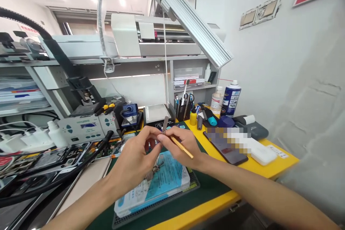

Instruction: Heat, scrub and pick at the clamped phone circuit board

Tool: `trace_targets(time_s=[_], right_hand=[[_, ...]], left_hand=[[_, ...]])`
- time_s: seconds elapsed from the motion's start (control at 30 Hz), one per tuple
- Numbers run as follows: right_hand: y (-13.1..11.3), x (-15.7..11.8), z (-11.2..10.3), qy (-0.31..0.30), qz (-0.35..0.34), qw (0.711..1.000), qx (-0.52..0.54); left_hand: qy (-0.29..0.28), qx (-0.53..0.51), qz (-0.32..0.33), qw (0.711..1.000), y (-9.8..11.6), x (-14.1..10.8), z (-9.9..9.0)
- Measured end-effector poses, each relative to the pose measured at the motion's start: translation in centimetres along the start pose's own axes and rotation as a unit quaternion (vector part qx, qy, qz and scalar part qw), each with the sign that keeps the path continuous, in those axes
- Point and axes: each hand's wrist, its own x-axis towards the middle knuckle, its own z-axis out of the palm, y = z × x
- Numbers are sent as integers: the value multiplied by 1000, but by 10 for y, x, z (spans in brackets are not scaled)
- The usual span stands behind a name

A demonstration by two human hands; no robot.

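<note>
My left hand (137, 158) and my right hand (182, 145) meet above a blue and white flat case (164, 178). A thin gold-coloured tool (183, 147) lies across my right hand, slanting down to the right from its fingers. Between the fingertips of both hands a narrow grey blade-like piece (165, 124) points upward. My left thumb and fingers pinch close to its lower end; exactly what they grip is partly hidden. Small metal parts (156, 167) rest on the case beneath my hands. The case lies on a dark perforated tray (195, 183).
Circuit boards, black cables and a grey control unit (87, 129) stand at left. A phone (226, 149), a white box (262, 151) and a blue spray can (231, 99) are at right. A pen holder (184, 109) stands behind; a lamp (198, 25) hangs above.
</note>
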Motion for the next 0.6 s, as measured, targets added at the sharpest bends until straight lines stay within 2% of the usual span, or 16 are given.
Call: trace_targets(time_s=[0.1,0.2,0.23,0.3,0.37,0.43,0.6], right_hand=[[0,0,-2,-21,27,999,21],[1,3,-5,-46,105,990,84],[2,6,-6,-61,145,981,118],[4,12,-9,-118,238,944,193],[4,18,-12,-197,286,907,237],[2,21,-15,-253,292,894,228],[-7,17,-14,-289,252,920,75]], left_hand=[[-12,-9,-4,1000,-5,-4,-6],[-6,-20,-40,999,-15,-9,-21],[-1,-22,-56,998,-20,-10,-27],[4,-24,-89,996,-29,-15,-39],[5,-31,-120,992,-39,-21,-47],[5,-44,-144,989,-46,-28,-50],[11,-91,-160,983,-53,-42,-39]])
